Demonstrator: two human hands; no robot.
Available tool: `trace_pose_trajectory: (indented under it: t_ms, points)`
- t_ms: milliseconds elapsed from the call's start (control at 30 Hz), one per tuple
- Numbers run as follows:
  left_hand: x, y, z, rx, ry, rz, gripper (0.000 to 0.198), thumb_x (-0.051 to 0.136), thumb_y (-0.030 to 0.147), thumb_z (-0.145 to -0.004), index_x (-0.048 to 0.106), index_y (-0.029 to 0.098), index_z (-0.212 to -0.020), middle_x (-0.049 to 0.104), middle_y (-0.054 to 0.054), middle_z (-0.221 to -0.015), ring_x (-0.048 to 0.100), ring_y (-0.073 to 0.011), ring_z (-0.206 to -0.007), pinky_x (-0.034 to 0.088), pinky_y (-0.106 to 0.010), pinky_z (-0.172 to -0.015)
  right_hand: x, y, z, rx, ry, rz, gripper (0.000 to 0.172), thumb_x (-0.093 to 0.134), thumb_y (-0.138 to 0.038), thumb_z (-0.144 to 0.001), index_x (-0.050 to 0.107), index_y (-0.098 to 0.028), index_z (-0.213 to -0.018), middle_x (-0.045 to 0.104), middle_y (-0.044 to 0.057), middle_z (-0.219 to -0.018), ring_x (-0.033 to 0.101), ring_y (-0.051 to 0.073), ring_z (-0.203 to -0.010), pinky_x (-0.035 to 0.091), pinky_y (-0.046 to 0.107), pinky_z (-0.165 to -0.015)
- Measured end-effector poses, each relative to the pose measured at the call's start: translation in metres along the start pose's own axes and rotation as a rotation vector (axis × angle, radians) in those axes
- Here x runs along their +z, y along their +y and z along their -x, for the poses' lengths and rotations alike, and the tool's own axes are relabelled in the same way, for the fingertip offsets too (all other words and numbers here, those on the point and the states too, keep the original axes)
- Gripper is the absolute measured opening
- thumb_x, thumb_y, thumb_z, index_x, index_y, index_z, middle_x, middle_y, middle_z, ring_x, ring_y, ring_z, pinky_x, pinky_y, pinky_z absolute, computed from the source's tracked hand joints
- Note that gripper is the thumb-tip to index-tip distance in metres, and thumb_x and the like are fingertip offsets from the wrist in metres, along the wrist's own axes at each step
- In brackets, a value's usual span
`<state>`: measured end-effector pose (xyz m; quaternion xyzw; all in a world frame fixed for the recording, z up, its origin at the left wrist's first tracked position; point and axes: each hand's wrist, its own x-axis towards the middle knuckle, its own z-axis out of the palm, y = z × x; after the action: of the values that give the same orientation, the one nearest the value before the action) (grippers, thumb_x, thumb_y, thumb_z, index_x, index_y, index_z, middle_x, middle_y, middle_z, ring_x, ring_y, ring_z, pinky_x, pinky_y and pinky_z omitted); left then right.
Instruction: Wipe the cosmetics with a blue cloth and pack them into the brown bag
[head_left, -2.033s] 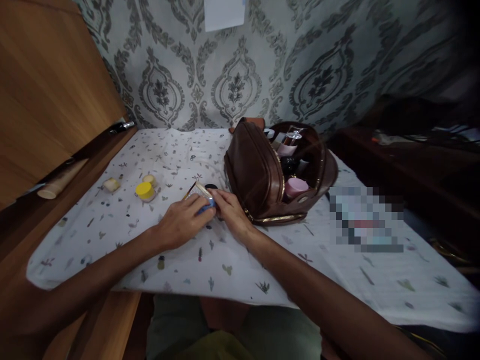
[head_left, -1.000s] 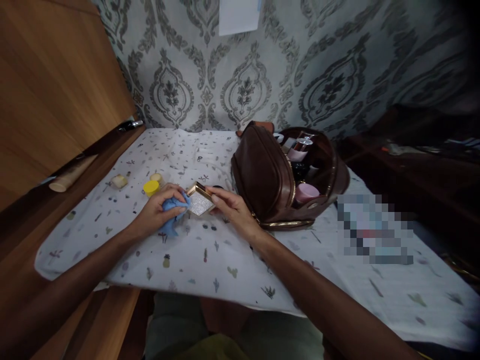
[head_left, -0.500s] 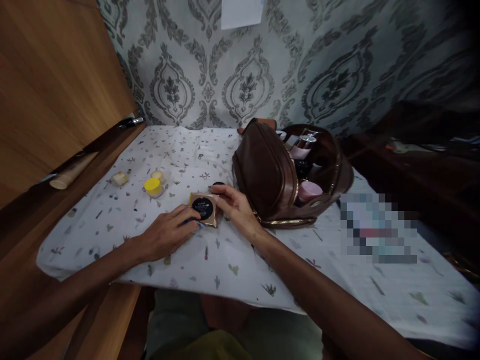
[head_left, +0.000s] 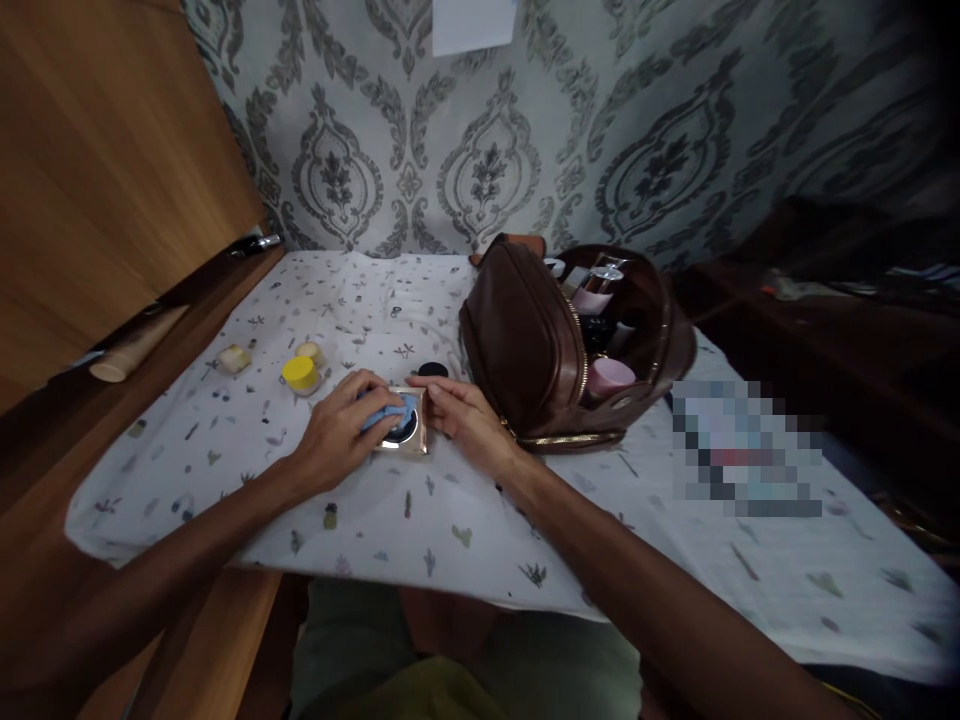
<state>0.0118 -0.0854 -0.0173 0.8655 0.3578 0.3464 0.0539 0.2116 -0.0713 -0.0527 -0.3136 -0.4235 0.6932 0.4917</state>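
A square gold compact (head_left: 409,436) with a black round centre lies flat on the patterned white cloth (head_left: 450,520). My left hand (head_left: 341,430) is closed on a blue cloth (head_left: 390,410) and presses it onto the compact's top. My right hand (head_left: 465,420) steadies the compact by its right edge with curled fingers. A small black round lid (head_left: 433,369) sits just behind the compact.
An open brown leather pouch (head_left: 525,345) with bottles and a pink jar (head_left: 611,375) stands to the right. A yellow-lidded jar (head_left: 300,373), a small cream pot (head_left: 309,351) and a pale block (head_left: 232,357) lie to the left. A wooden panel (head_left: 105,180) rises at left.
The compact was tilted with its glittery side up, then turned over and laid flat. My left hand with the blue cloth has moved onto its black-centred face.
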Motion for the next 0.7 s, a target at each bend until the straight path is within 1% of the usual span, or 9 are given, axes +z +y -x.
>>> trace_pose_trajectory:
  t_ms: [67,133,233,300,367,467,567,633,700]
  points:
    - [0.002,0.001,-0.007,-0.027,0.017,-0.01,0.019,0.052,0.028,-0.1,0.069,0.02,-0.102,0.061,-0.005,-0.099,0.06,-0.0194,-0.095,0.051,-0.032,-0.082,0.0,0.0,0.0,0.01,-0.007,0.009,0.046,0.083,-0.054,-0.069,0.078,-0.023,-0.103,0.074,0.002,-0.085,0.069,0.018,-0.077,0.057,0.037,-0.084]
    - [0.004,0.002,-0.013,-0.015,0.035,-0.033,0.019,0.052,0.028,-0.1,0.069,0.02,-0.102,0.061,-0.005,-0.098,0.059,-0.019,-0.094,0.051,-0.033,-0.082,0.0,0.0,0.001,-0.002,-0.02,0.042,0.045,0.084,-0.053,-0.07,0.077,-0.024,-0.104,0.075,0.002,-0.09,0.069,0.018,-0.079,0.057,0.036,-0.084]
    - [0.007,0.005,-0.017,0.092,0.038,-0.124,0.022,0.049,0.026,-0.101,0.07,0.019,-0.104,0.062,-0.007,-0.101,0.058,-0.0195,-0.094,0.05,-0.033,-0.079,0.0,-0.002,0.002,-0.031,-0.039,0.092,0.043,0.082,-0.051,-0.072,0.077,-0.025,-0.106,0.075,0.002,-0.095,0.07,0.017,-0.081,0.057,0.035,-0.084]
    - [0.007,0.007,-0.018,0.156,0.014,-0.189,0.023,0.048,0.025,-0.102,0.07,0.02,-0.105,0.063,-0.008,-0.103,0.058,-0.0202,-0.095,0.05,-0.033,-0.076,0.001,-0.004,0.002,-0.056,-0.044,0.141,0.042,0.079,-0.051,-0.076,0.076,-0.024,-0.108,0.075,0.002,-0.094,0.069,0.017,-0.082,0.057,0.034,-0.083]
    - [0.005,0.007,-0.019,0.165,-0.011,-0.231,0.025,0.046,0.024,-0.102,0.07,0.021,-0.106,0.063,-0.008,-0.104,0.057,-0.0207,-0.095,0.05,-0.032,-0.075,0.002,-0.005,0.003,-0.086,-0.048,0.184,0.04,0.076,-0.05,-0.078,0.076,-0.024,-0.108,0.074,0.002,-0.095,0.069,0.017,-0.084,0.056,0.033,-0.084]
    - [-0.001,0.003,-0.019,0.129,-0.03,-0.279,0.027,0.044,0.024,-0.103,0.07,0.02,-0.106,0.061,-0.008,-0.101,0.057,-0.021,-0.093,0.05,-0.033,-0.075,0.004,-0.005,0.004,-0.116,-0.08,0.196,0.039,0.076,-0.05,-0.079,0.074,-0.024,-0.107,0.074,0.002,-0.099,0.069,0.018,-0.091,0.055,0.034,-0.087]
    - [-0.007,-0.006,-0.016,0.089,-0.033,-0.303,0.029,0.042,0.028,-0.103,0.07,0.019,-0.104,0.061,-0.008,-0.098,0.058,-0.0206,-0.09,0.05,-0.033,-0.077,0.004,-0.005,0.005,-0.126,-0.093,0.196,0.038,0.079,-0.047,-0.077,0.072,-0.025,-0.107,0.073,0.002,-0.102,0.069,0.018,-0.093,0.054,0.034,-0.09]
    - [-0.012,-0.012,-0.011,0.028,-0.035,-0.292,0.031,0.042,0.032,-0.103,0.07,0.02,-0.103,0.062,-0.007,-0.096,0.059,-0.02,-0.089,0.049,-0.032,-0.077,0.004,-0.005,0.006,-0.13,-0.093,0.214,0.038,0.079,-0.046,-0.078,0.071,-0.025,-0.108,0.073,0.002,-0.104,0.069,0.018,-0.095,0.054,0.035,-0.092]
    - [-0.016,-0.017,-0.007,-0.065,-0.047,-0.255,0.031,0.043,0.034,-0.102,0.07,0.021,-0.102,0.062,-0.005,-0.095,0.06,-0.0198,-0.088,0.049,-0.032,-0.077,0.004,-0.005,0.007,-0.136,-0.097,0.239,0.037,0.078,-0.046,-0.08,0.071,-0.025,-0.11,0.074,0.003,-0.108,0.069,0.019,-0.099,0.053,0.036,-0.094]
